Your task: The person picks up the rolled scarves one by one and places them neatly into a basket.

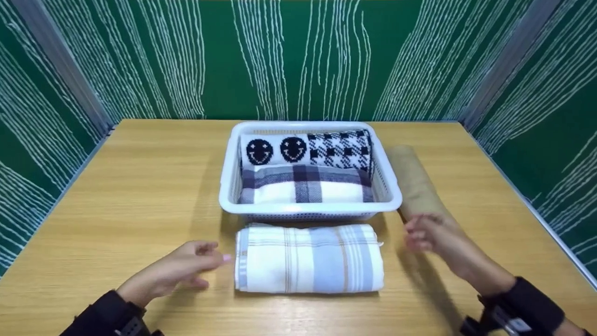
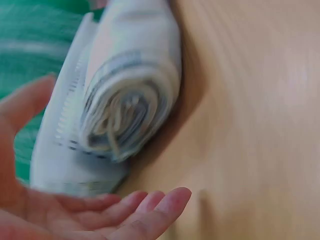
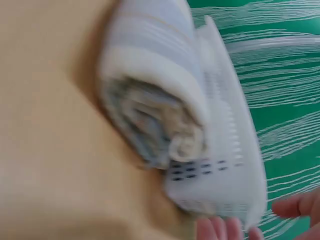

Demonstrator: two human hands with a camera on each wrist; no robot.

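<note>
A rolled white cloth with blue and tan stripes (image 1: 308, 259) lies on the table in front of a white plastic basket (image 1: 305, 208). My left hand (image 1: 184, 266) hovers just left of the roll, fingers loosely bent and apart from it. In the left wrist view, the spiral end of the striped roll (image 2: 125, 115) faces the spread thumb and fingers. My right hand (image 1: 436, 240) is at the right, beyond the roll's other end and over the near part of a tan roll (image 1: 413, 182); contact with it cannot be told. Neither hand visibly holds anything.
Inside the basket lie a black-and-white roll with smiley faces and houndstooth (image 1: 294, 149) and a grey-and-white checked roll (image 1: 308, 186). The wooden table (image 1: 140, 186) meets green panels with white streaks (image 1: 219, 60) at the back and sides.
</note>
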